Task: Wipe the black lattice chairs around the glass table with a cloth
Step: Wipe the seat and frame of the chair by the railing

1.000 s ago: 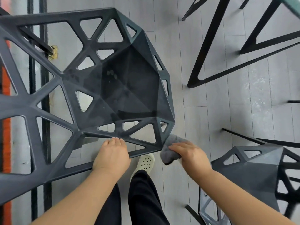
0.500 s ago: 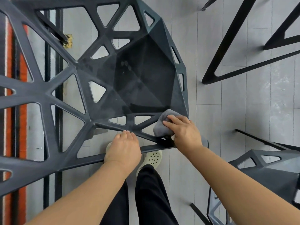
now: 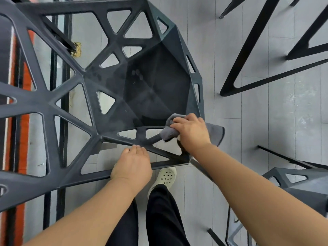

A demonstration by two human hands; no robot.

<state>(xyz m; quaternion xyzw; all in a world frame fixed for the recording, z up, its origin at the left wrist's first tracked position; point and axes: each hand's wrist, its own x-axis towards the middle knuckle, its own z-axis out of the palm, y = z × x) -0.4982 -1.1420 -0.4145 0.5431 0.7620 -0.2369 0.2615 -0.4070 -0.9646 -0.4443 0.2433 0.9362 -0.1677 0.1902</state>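
Right hand point(image 3: 191, 134) is gripping a bunched grey microfibre cloth point(image 3: 215, 133) against a front-corner strut of the black angular lattice chair point(image 3: 110, 41) | left hand point(image 3: 132, 166) is curling fingers point(image 3: 136, 147) over its near rail | second matching chair point(image 3: 301, 185) is standing at lower right.

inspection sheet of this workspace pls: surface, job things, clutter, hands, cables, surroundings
surface: grey plank floor; no tabletop in view
job's things: black lattice chair, marks on seat; grey cloth on a strut at its near corner; second chair lower right
clutter: small yellowish piece on the floor, upper left
grippers: left hand grips the chair's near rim; right hand holds the cloth against the strut
cables: nothing seen
surroundings: black frame legs upper right, orange strip at left, pale shoe
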